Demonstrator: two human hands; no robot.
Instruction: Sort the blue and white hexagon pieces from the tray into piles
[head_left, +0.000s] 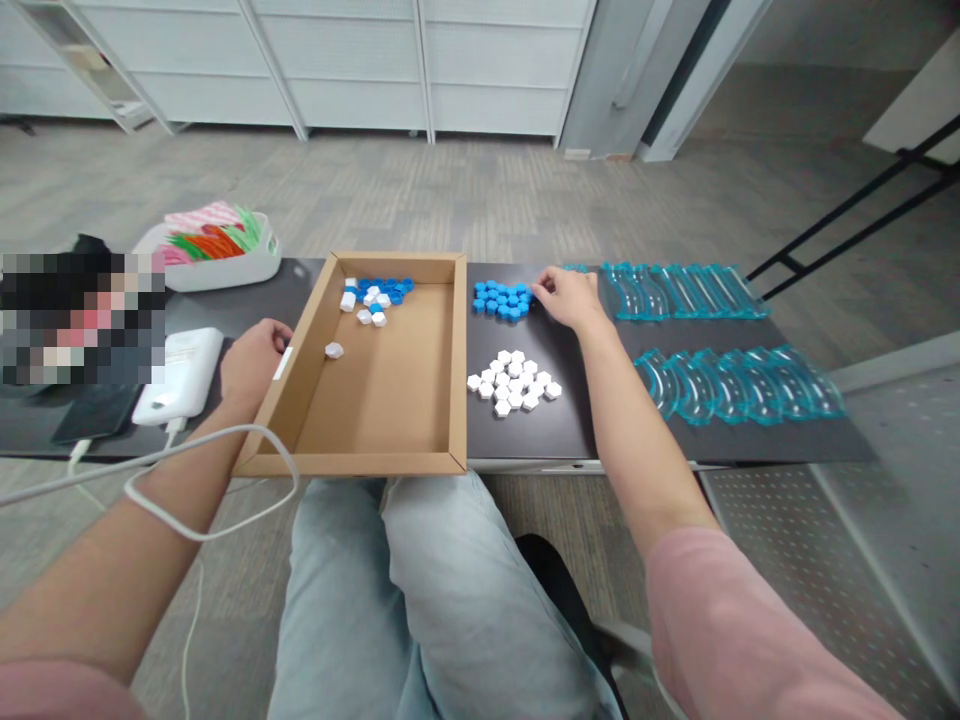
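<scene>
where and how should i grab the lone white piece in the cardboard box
Pinch the lone white piece by opposite edges, from above: it lies apart from the other pieces, so its sides look free, and the raised walls of the cardboard box likely hinder a low approach.

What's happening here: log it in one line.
left hand: by left wall of tray | right hand: at blue cluster, right edge | white cluster: right of tray

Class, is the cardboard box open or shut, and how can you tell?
Open: the box shows its floor from above, and blue pieces and white pieces lie inside.
</scene>
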